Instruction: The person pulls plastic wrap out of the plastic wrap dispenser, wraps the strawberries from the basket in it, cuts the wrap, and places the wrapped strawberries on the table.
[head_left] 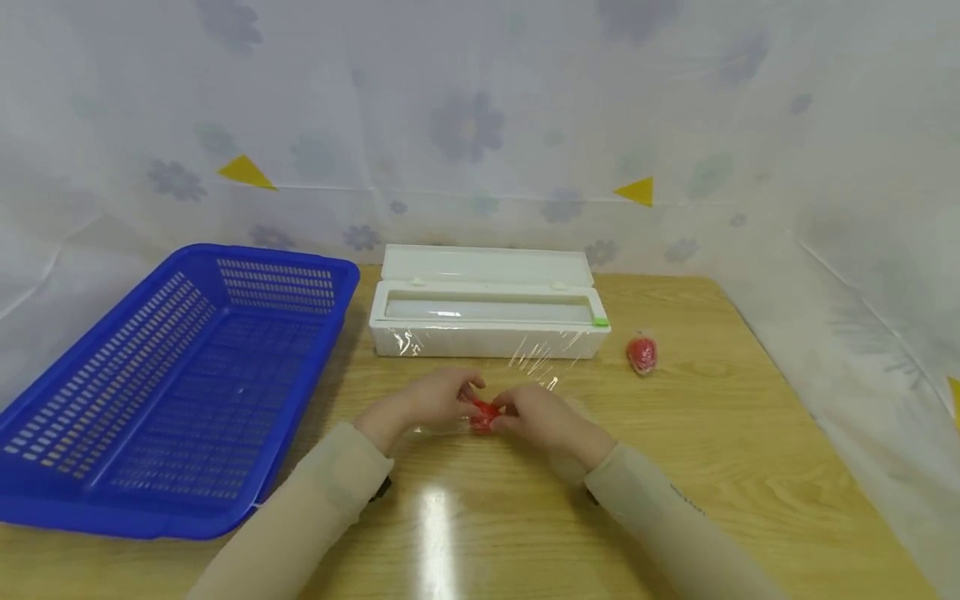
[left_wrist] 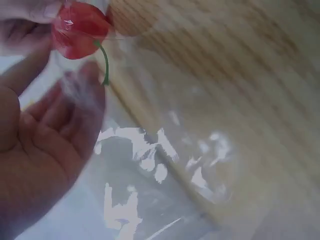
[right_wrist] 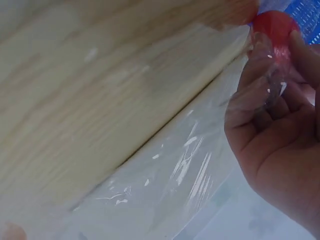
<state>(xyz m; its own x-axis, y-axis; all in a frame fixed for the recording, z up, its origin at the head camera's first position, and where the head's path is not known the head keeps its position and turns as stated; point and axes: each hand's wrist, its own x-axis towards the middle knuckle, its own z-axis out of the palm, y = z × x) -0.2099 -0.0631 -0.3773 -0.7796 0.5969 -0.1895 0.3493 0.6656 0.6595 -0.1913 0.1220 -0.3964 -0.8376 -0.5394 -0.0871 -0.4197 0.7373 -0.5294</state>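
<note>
A red cherry (head_left: 483,416) with a curved green stem (left_wrist: 106,65) lies in clear cling film (left_wrist: 170,165), just above the wooden table. My right hand (head_left: 542,417) pinches the cherry between thumb and fingers in the right wrist view. On its other side, my left hand (head_left: 438,398) has its thumb near the fruit. Its fingers are loosely bent and apart from the thumb, with crumpled film around them. The film stretches back to the white dispenser box (head_left: 487,342), whose lid (head_left: 487,264) is raised.
A large blue plastic basket (head_left: 315,400) stands on the left of the table (head_left: 712,467). A red fruit wrapped in film (head_left: 642,354) lies right of the dispenser. A flowered sheet (head_left: 465,167) hangs behind, with yellow triangles (head_left: 636,192) on it.
</note>
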